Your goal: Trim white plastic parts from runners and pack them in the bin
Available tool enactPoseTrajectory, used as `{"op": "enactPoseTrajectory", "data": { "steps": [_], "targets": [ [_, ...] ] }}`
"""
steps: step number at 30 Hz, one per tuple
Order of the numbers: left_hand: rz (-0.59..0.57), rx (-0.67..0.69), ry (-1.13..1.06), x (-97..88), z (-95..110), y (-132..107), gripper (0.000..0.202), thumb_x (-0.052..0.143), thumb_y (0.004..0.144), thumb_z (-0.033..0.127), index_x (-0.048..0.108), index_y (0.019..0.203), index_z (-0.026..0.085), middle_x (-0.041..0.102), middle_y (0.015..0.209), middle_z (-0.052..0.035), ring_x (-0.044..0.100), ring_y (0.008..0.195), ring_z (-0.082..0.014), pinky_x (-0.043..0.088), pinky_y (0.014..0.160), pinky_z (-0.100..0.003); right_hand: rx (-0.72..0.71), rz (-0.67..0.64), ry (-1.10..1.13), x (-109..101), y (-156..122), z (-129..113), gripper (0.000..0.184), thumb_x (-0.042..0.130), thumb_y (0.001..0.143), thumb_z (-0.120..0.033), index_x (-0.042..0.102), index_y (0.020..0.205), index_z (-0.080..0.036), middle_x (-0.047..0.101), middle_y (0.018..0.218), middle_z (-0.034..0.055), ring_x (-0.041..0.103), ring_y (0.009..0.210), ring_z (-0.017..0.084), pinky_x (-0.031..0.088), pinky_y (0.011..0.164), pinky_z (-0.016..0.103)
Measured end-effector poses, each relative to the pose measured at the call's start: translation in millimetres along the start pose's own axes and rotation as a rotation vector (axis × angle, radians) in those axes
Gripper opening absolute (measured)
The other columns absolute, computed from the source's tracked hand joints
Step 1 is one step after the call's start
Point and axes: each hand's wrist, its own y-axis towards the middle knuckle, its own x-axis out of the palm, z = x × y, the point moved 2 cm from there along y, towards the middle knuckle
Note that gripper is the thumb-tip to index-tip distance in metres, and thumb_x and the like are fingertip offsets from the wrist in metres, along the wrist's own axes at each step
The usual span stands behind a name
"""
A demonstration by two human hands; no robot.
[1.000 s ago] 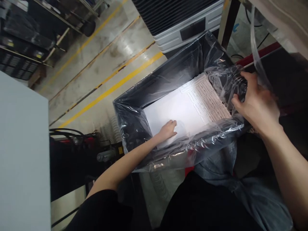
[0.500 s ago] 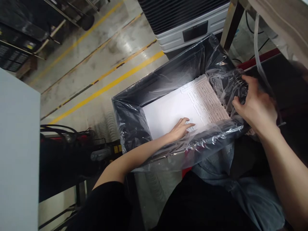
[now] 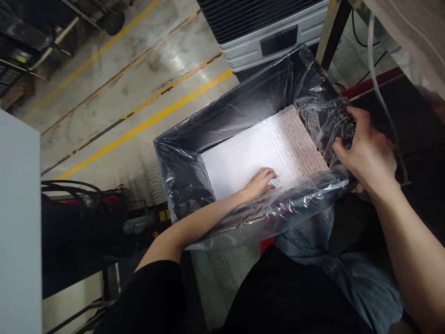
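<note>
A dark bin [image 3: 222, 106] lined with clear plastic film [image 3: 313, 123] stands before me. Inside lies a white sheet [image 3: 229, 160]; its right part carries rows of small pale pieces [image 3: 297, 141] with outlined shapes. My left hand [image 3: 259, 183] rests on the sheet near the bin's front wall, fingers bent and fairly close, their tips at a small patterned patch. Nothing shows in its grasp. At the right end of the bin my right hand [image 3: 368, 148] is by the bunched film, thumb and forefinger apart; its other fingers are partly hidden.
Behind the bin stands a grey crate [image 3: 278, 41] with a ribbed dark top. A metal post [image 3: 333, 35] and a hanging clear tube [image 3: 377, 93] are at the right. Black hoses [image 3: 73, 185] and a pale panel [image 3: 19, 222] lie to the left.
My left hand's fingers have drawn closer together and down onto the sheet. The right hand keeps nearly the same pose. The whole view has shifted slightly.
</note>
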Motion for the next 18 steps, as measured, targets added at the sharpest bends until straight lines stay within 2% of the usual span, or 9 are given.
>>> {"op": "enactPoseTrajectory", "data": {
  "steps": [4, 9, 14, 18],
  "targets": [
    [0.007, 0.050, -0.028, 7.8, 6, 12, 0.025, 0.065, 0.103, 0.023, 0.061, 0.127, 0.020, 0.058, 0.146, -0.0153, 0.057, 0.136, -0.0295, 0.054, 0.114, -0.054, 0.022, -0.035, -0.011, -3, 0, -1, 0.066, 0.059, 0.102, -0.038, 0.039, 0.162, -0.021, 0.076, 0.100, 0.0143, 0.076, 0.089, 0.037, 0.053, 0.073, 0.040],
    [0.004, 0.109, -0.048, 8.0, 8, 19, 0.021, 0.062, 0.105, 0.024, 0.062, 0.125, 0.018, 0.060, 0.146, -0.0182, 0.056, 0.139, -0.0286, 0.053, 0.115, -0.052, -0.026, -0.013, 0.037, -2, 0, -1, 0.066, 0.058, 0.103, -0.037, 0.038, 0.163, -0.017, 0.076, 0.109, 0.0166, 0.076, 0.095, 0.035, 0.055, 0.079, 0.038],
    [0.017, 0.127, -0.054, 7.7, 8, 21, 0.021, 0.058, 0.107, 0.025, 0.062, 0.126, 0.017, 0.060, 0.146, -0.0188, 0.057, 0.138, -0.0289, 0.053, 0.115, -0.053, 0.012, -0.013, -0.019, -2, -1, 0, 0.066, 0.059, 0.102, -0.040, 0.040, 0.163, -0.020, 0.076, 0.097, 0.0129, 0.076, 0.086, 0.035, 0.053, 0.073, 0.038],
    [0.023, 0.132, -0.054, 9.2, 8, 24, 0.020, 0.059, 0.107, 0.026, 0.062, 0.125, 0.017, 0.060, 0.146, -0.0189, 0.058, 0.137, -0.0294, 0.054, 0.114, -0.053, -0.023, 0.004, 0.019, 1, -1, 1, 0.065, 0.057, 0.104, -0.038, 0.039, 0.163, -0.018, 0.076, 0.100, 0.0150, 0.075, 0.087, 0.033, 0.052, 0.073, 0.037]
  ]
}}
